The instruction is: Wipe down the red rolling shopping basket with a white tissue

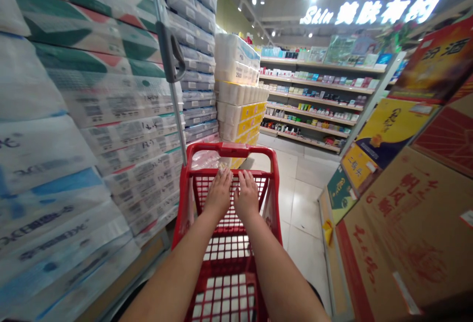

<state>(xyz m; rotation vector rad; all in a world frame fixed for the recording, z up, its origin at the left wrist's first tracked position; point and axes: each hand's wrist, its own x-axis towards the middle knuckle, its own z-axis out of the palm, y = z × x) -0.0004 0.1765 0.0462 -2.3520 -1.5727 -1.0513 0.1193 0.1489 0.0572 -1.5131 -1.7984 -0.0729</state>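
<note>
A red plastic shopping cart with grid walls stands before me, its basket bare in the part I can see. My left hand lies palm down on the cart's inner cross rim, fingers stretched forward. Beside it, my right hand rests on the same rim, its fingers also extended and not wrapped round it. A small gap separates the two hands. At the cart's front left corner rises a thin metal pole with a dark grey grip.
Tall stacks of wrapped tissue packs line the left side. Paper roll packs stand ahead. Cardboard cartons border the right. Pale floor tiles run toward shelves of small boxes and bottles beneath a lit sign.
</note>
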